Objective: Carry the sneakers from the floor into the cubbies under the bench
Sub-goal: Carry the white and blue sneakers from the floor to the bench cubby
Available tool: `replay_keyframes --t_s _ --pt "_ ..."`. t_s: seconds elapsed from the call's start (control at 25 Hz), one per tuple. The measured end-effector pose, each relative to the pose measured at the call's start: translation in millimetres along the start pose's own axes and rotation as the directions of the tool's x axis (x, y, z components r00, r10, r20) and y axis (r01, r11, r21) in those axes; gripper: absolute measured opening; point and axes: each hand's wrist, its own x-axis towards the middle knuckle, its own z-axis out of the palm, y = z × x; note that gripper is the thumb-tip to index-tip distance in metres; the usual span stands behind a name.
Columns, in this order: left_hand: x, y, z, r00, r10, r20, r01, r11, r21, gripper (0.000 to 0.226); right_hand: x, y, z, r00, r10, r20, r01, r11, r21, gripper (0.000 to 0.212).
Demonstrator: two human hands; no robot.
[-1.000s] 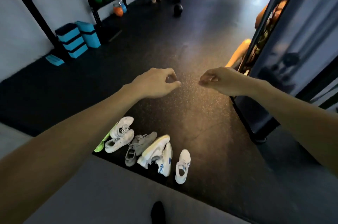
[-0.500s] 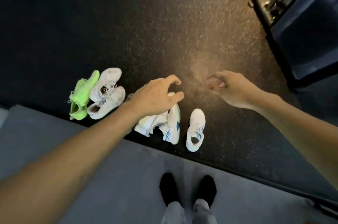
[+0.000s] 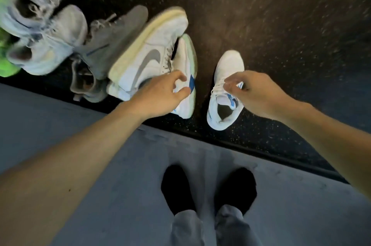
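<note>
Sneakers lie jumbled on the dark floor (image 3: 281, 14) along the grey mat's edge. Left hand (image 3: 160, 93) and right hand (image 3: 255, 93) reach down, fingers loosely spread, empty, likely toward the blue-marked pair (image 3: 224, 93).

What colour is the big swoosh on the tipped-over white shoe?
Grey. The swoosh shows on the white shoe in the head view, the only one.

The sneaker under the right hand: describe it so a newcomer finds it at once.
On the dark speckled floor, follow the row of shoes to its right end. The white sneaker with blue trim stands upright and alone there, its opening facing up, under the right hand.
</note>
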Motion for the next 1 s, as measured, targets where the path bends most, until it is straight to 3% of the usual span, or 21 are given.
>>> replay_keyframes --t_s 0.16,0.28,0.48,0.76,1.0 --pt "19 -46 64 0.990 -0.138 0.021 0.138 0.990 0.006 0.035 3 44 75 0.995 0.046 0.093 -0.047 0.999 0.012 0.034" --pt "27 -66 92 0.974 -0.219 -0.053 0.222 0.974 0.052 0.038 3 63 109 0.989 0.069 0.132 -0.068 0.998 -0.014 0.032" --pt "43 -83 108 0.964 -0.234 -0.130 0.225 0.971 -0.077 0.027 9 72 131 0.986 0.147 0.083 -0.134 0.980 -0.147 0.035" --pt "40 -78 125 0.961 -0.124 -0.245 0.090 0.985 -0.146 0.036 16 59 131 0.978 0.198 0.069 -0.146 0.880 -0.452 0.032" --pt "41 -40 151 0.938 -0.017 -0.345 -0.084 0.957 -0.276 0.063 7 59 133 0.995 0.102 -0.004 -0.090 0.868 -0.487 0.021"
